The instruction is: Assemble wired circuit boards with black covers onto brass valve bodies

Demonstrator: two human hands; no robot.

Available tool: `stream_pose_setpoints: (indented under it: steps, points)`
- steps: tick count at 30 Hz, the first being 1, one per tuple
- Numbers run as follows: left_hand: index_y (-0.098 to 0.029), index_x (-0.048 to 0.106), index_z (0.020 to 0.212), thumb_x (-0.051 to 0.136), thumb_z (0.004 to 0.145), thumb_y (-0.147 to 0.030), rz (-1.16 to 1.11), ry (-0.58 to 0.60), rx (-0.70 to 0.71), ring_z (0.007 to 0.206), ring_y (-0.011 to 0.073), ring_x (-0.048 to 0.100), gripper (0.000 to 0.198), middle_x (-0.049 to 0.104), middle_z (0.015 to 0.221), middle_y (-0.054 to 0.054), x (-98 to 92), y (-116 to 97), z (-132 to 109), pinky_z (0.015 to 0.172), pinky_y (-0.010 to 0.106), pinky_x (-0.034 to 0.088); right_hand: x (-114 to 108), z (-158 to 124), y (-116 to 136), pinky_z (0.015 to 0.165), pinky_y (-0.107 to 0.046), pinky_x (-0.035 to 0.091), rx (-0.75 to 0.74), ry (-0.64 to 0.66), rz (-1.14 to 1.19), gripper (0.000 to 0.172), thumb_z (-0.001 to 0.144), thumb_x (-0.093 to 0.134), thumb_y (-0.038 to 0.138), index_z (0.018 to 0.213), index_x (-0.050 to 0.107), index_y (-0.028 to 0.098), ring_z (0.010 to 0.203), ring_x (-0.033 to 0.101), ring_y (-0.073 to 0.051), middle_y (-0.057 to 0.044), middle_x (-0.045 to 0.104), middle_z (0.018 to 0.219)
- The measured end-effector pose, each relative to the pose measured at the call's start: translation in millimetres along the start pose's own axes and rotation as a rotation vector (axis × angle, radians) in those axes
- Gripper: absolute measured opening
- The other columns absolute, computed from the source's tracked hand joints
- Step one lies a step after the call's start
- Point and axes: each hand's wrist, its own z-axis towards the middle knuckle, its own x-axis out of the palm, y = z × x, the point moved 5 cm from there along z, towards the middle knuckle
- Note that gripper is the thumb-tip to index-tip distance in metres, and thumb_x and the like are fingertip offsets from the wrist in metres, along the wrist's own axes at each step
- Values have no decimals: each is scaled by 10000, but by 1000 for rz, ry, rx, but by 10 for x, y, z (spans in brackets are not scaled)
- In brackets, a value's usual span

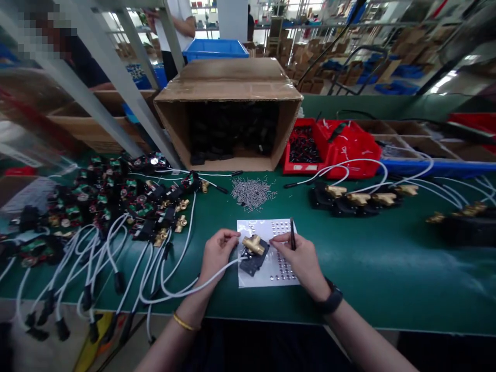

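Note:
A black valve unit with a brass tee fitting (253, 245) and a white cable lies on a white sheet (248, 280) dotted with rows of small round shiny pieces. My left hand (219, 256) is at the unit's left side, thumb and index fingertips pressed together. Whatever is between those fingertips is too small to make out. On the other side, my right hand (304, 261) has its thumb and index close together by the unit's edge. A slim black tool (293, 233) sticks up between its fingers; its exact kind is unclear.
Several cabled units with open circuit boards (104, 201) crowd the left. A pile of small metal pins (252, 194) lies ahead, before a cardboard box (228, 82) of black parts. Red bins (354, 150) and finished-looking black units (344, 201) are on the right. Other people stand behind.

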Motion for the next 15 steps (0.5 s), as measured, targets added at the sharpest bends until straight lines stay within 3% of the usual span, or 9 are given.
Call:
stream_pose_setpoints:
  steps: [3, 6, 8, 11, 15]
  points:
    - [-144, 630, 804, 581, 714, -295, 46, 213, 11, 789, 176, 614, 183, 675, 874, 71, 174, -118, 226, 727, 265, 463, 94, -148, -30, 500, -295, 411, -24, -101, -27, 164, 720, 595, 307, 762, 648, 158, 493, 489, -154, -38, 612, 603]
    - [-137, 642, 744, 581, 696, -309, 119, 400, 15, 700, 184, 605, 189, 671, 742, 59, 334, -234, 322, 651, 255, 457, 153, -215, 52, 597, -307, 455, -101, -172, -57, 66, 722, 567, 204, 728, 631, 189, 593, 552, -177, -47, 653, 696]
    - [-139, 650, 688, 594, 672, -328, 173, 476, 36, 662, 194, 596, 197, 659, 683, 53, 369, -273, 351, 622, 255, 453, 171, -227, 78, 651, -279, 466, -151, -203, -93, 92, 713, 541, 150, 712, 625, 188, 671, 586, -174, -34, 654, 715]
    - [-194, 678, 713, 598, 649, -379, 373, 550, 85, 737, 224, 621, 211, 680, 749, 38, 334, -175, 414, 671, 264, 471, 252, -229, 36, 696, -243, 462, -304, -173, -173, 197, 702, 475, 80, 761, 632, 183, 740, 596, -157, -32, 653, 760]
    - [-303, 702, 732, 622, 612, -445, 420, 486, 238, 788, 251, 638, 203, 701, 794, 6, 215, 70, 474, 715, 286, 505, 367, -244, -88, 772, -216, 457, -540, -153, -151, 343, 620, 450, 35, 857, 648, 185, 838, 614, -149, -38, 675, 847]
